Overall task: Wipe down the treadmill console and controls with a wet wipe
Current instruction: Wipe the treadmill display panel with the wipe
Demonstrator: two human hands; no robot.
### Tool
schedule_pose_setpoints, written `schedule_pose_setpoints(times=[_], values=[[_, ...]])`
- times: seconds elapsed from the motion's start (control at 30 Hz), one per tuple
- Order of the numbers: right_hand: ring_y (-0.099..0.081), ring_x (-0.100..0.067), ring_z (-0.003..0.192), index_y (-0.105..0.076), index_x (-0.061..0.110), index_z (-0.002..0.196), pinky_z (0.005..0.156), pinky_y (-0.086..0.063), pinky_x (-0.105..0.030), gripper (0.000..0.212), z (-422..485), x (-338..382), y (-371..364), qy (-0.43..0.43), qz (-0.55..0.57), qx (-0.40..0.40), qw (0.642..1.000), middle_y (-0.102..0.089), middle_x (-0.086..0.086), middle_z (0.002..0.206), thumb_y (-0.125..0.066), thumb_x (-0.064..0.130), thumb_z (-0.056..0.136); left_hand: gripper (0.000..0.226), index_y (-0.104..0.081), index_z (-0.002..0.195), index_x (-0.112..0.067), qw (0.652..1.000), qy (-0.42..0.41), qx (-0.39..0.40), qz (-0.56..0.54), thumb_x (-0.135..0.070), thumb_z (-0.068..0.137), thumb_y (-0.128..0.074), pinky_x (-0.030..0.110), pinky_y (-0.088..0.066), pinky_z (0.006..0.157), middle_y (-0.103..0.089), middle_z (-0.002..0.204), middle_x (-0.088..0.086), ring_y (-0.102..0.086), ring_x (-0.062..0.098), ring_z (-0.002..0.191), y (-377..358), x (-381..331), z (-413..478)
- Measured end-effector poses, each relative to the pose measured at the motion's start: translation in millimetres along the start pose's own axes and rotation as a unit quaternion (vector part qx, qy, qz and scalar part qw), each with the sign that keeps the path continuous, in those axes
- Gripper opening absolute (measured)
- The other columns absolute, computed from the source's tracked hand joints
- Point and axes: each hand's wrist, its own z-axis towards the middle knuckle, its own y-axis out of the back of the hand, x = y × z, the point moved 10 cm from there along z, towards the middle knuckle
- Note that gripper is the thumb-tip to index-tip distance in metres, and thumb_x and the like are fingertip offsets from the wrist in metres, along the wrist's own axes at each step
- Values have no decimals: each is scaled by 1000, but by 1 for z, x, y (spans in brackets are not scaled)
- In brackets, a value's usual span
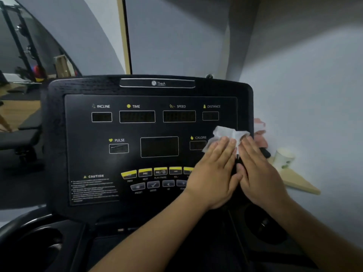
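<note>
On the treadmill console point(59, 134), the yellow buttons point(145, 171) sit left of both hands. The left hand point(214, 173) and right hand point(259, 173), fingers point(224, 147) straight and flat, press the wet wipe point(225, 134) against the console's right edge beside the CALORIE window point(197, 145). Best to sweep in even, overlapping strokes.

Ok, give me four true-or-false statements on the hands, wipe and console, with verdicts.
1. The left hand and right hand both press the wipe on the console. True.
2. The wipe lies over PULSE. False: PULSE is bare; the wipe lies by CALORIE.
3. A cup stands right of the console. True.
4. The left hand covers INCLINE. False: INCLINE shows uncovered, top left.
</note>
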Motion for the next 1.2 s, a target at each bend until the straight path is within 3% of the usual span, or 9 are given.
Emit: schedule_pose_setpoints(times=[0.1, 0.2, 0.47, 0.6, 0.7, 0.83, 0.97, 1.2], values=[[-23, -28, 144, -39, -7, 140, 118, -20, -36, 55, -35, 13, -17, 4, 13, 13, 1000, -33, -21, 151, -37, 24, 94, 65, -28, 152, -5, 999, -36, 20, -10, -47, 102, -29, 39, -6, 123, -18, 162, 10, -2, 22, 152, -14, -4, -31], [-23, -26, 146, -41, -5, 140, 116, -27, -44, 56, -36, 52, -29, 34, 33, 23, 999, -35, -19, 151, -40, 27, 95, 62, -34, 151, -8, 1000, -18, 10, -11, -46, 101, -36, 39, -12, 122, -23, 161, 8, -9, 21, 151, -2, 34, -73], [-24, -27, 146, -43, -3, 141, 119, -17, -45, 61, 28, 239, -60, 160, 95, 57, 981, -38, -18, 151, -39, 31, 90, 60, -36, 150, -9, 980, 196, -34, 8, -43, 100, -35, 34, -13, 122, -25, 160, 6, -13, 16, 150, 74, 181, -193], [-24, -29, 145, -43, -2, 140, 120, -13, -44, 64, 44, 336, -78, 213, 99, 77, 969, -39, -17, 150, -33, 30, 87, 61, -30, 153, -16, 952, 304, -44, -16, -46, 100, -28, 34, -24, 119, -20, 162, 0, -8, 9, 150, 86, 220, -268], [-14, -27, 148, -34, 0, 146, 121, -6, -43, 66, 28, 377, -94, 263, 97, 106, 954, -29, -15, 156, -25, 31, 88, 61, -24, 155, -22, 939, 340, -43, -44, -47, 99, -24, 32, -22, 120, -15, 163, -5, -4, 6, 150, 88, 226, -306], [-19, -26, 147, -37, -1, 145, 120, -14, -43, 68, -12, 360, -105, 297, 82, 141, 941, -34, -14, 154, -34, 33, 85, 59, -39, 149, -10, 959, 278, -1, -55, -43, 100, -32, 25, -13, 120, -25, 160, 3, -9, 11, 150, 66, 186, -316], [-27, -24, 145, -44, 1, 142, 117, -20, -41, 63, -44, 289, -93, 292, 75, 141, 943, -41, -12, 150, -42, 27, 84, 61, -44, 146, -9, 970, 228, 10, -84, -47, 97, -42, 29, -18, 118, -32, 157, 3, -13, 12, 150, 46, 146, -286], [-20, -21, 147, -37, 3, 145, 117, -19, -39, 58, -69, 133, -64, 164, 30, 148, 975, -33, -10, 154, -37, 24, 90, 69, -42, 147, -9, 995, 64, 70, -36, -53, 94, -41, 39, -13, 120, -34, 156, 8, -20, 24, 148, -1, 50, -177]])
